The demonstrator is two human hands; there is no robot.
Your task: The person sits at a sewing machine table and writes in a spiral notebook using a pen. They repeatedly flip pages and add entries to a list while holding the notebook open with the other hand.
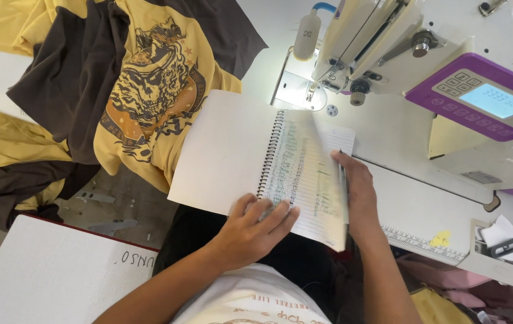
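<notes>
Far to the left lies a yellow and brown shirt (142,90). My left hand (250,231) presses flat and open on the near edge of the notebook (256,162), which rests on my lap and the table edge. My right hand (355,192) pinches a pen (342,180) and the blurry turning page. If I flip too fast, I think the page could tear or the notebook could slide off. Far right stands the sewing machine (442,78).

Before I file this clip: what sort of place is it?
Likely a garment sewing workshop: an industrial sewing machine with a purple control panel, yellow-and-brown printed shirts stacked beside it, and a spiral notebook of records.
</notes>
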